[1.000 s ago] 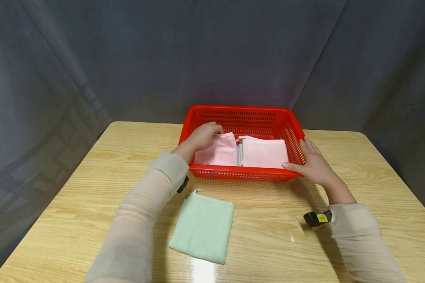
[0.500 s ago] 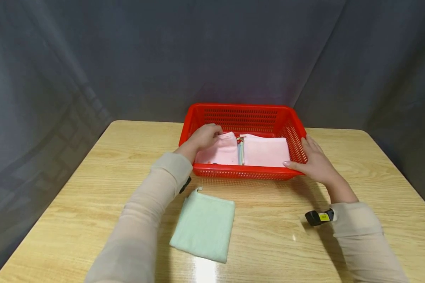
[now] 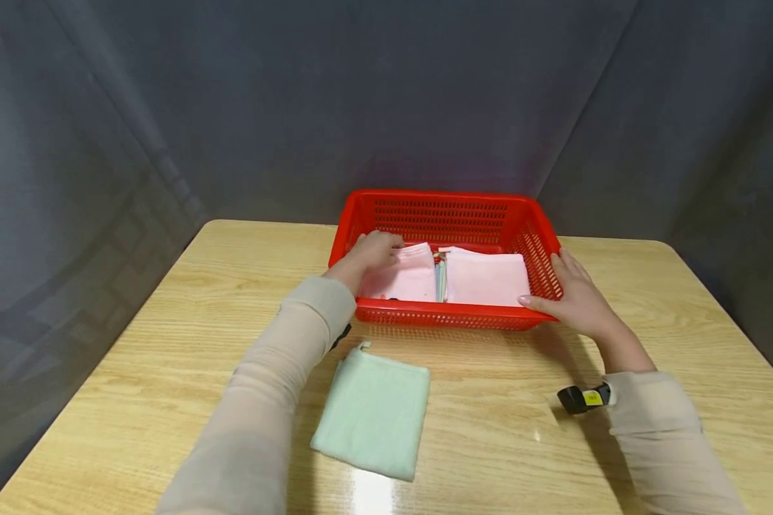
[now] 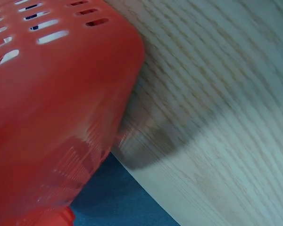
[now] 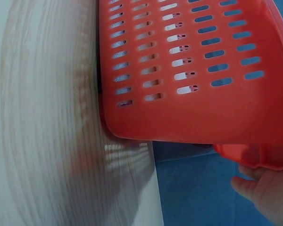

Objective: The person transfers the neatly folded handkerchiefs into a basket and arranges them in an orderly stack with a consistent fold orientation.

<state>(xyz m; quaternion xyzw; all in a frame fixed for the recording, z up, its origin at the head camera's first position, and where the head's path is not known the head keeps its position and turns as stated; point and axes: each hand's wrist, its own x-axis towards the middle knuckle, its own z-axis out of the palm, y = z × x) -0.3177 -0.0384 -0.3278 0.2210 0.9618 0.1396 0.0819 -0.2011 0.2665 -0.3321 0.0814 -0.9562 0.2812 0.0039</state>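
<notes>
Inside the red plastic basket [image 3: 451, 315], my left hand [image 3: 370, 254] has bent fingers at the back left of a folded pink towel [image 3: 409, 275]; it grips the towel there, fingertips partly hidden. A second folded pink towel [image 3: 486, 279] lies flat to the right. Between the two, a narrow strip of thin, pale folded edges [image 3: 441, 279] shows. My right hand [image 3: 576, 297] holds the basket's front right corner, thumb over the front rim and fingers along the right side. The right wrist view shows part of this hand [image 5: 269, 188] at the rim.
A folded light-green towel [image 3: 372, 415] with a small loop lies on the wooden table [image 3: 489, 443] in front of the basket. Grey curtains [image 3: 425, 93] hang behind the table and along both sides. The basket stands near the table's far edge.
My left hand has shifted slightly right and lower over the left pink towel, whose back edge lies a little flatter. My right hand stays on the basket corner.
</notes>
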